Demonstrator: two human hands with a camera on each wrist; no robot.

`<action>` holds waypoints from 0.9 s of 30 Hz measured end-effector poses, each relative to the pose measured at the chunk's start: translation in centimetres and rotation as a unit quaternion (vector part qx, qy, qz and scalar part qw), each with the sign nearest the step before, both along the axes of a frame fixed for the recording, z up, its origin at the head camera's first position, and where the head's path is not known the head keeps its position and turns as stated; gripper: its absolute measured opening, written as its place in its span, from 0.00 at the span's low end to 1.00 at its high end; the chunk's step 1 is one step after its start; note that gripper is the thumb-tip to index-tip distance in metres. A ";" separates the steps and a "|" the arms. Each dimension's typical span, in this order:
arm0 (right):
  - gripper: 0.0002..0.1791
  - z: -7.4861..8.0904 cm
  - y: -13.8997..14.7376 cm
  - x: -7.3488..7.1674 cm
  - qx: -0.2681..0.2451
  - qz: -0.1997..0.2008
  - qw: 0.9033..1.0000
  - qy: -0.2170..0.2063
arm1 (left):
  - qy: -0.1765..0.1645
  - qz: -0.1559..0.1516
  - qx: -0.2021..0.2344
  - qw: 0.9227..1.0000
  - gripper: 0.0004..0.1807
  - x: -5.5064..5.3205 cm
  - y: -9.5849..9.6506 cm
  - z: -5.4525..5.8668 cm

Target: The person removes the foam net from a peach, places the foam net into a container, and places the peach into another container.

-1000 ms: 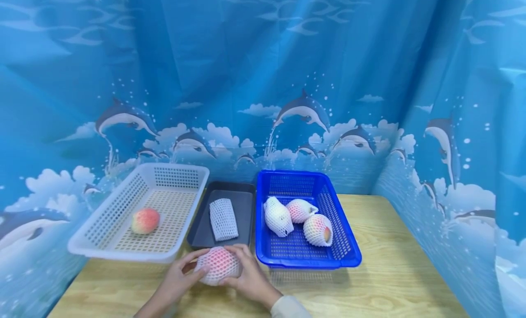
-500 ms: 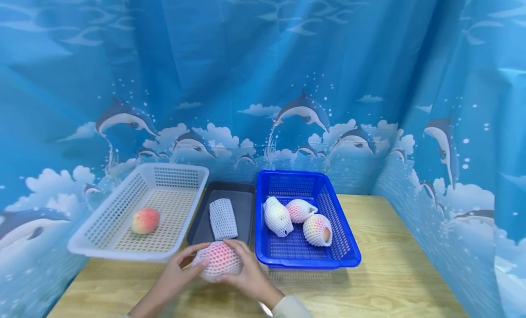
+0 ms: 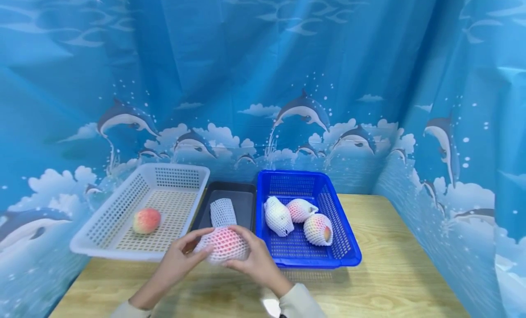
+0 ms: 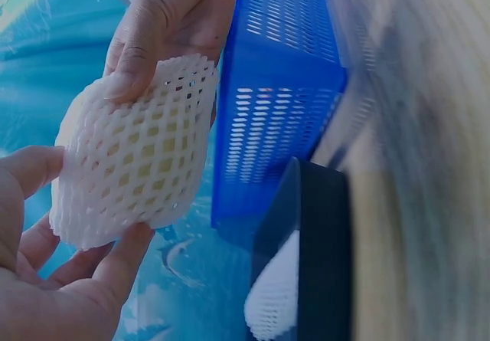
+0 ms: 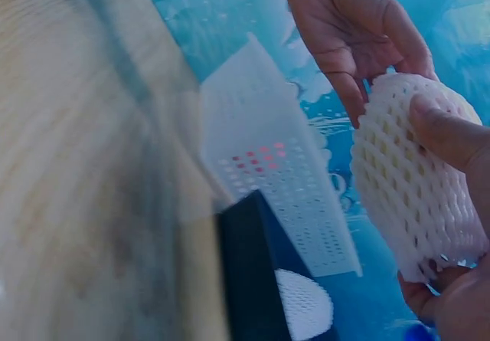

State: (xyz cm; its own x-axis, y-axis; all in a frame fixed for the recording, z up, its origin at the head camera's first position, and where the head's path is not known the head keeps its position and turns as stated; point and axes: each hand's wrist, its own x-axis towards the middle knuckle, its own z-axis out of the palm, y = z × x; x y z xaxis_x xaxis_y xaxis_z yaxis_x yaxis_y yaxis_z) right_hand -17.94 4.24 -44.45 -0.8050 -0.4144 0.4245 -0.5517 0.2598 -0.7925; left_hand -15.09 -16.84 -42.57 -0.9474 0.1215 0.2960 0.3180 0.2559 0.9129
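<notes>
A peach (image 3: 225, 246) in a white foam net sleeve is held between my two hands over the front edge of the dark tray. My left hand (image 3: 177, 258) grips its left end with thumb and fingers. At the opposite end, my right hand (image 3: 258, 262) holds it, the thumb laid on the netting in the right wrist view. The foam net (image 4: 145, 153) wraps the fruit's sides, and yellowish skin shows through its holes. Behind the hands, an unfilled foam net sleeve (image 3: 223, 212) lies flat in the dark tray (image 3: 245, 204), its near end hidden by the peach.
To the left stands a white basket (image 3: 88, 231) with one bare peach (image 3: 146, 221) inside. A blue basket (image 3: 349, 245) on the right contains three net-wrapped peaches (image 3: 278, 216). Everything sits on a wooden table (image 3: 390, 263), with a dolphin-print curtain (image 3: 263, 80) behind and at the sides.
Both hands have lifted the netted peach up and slightly right, away from the table's front, so it now overlaps the tray and the near end of the loose sleeve. The baskets' contents stay put.
</notes>
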 end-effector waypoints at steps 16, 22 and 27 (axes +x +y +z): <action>0.42 2.7 2.5 -1.7 -0.078 0.022 0.995 -0.061 | -0.007 -0.016 0.047 0.999 0.26 -1.4 1.0 3.3; 0.41 3.4 3.5 -2.1 -0.080 0.011 0.995 -0.064 | 0.012 -0.009 0.066 0.998 0.22 -1.5 0.9 4.4; 0.40 3.6 4.1 -2.3 -0.078 0.010 0.994 -0.072 | 0.017 -0.009 0.058 0.998 0.20 -1.7 1.1 5.1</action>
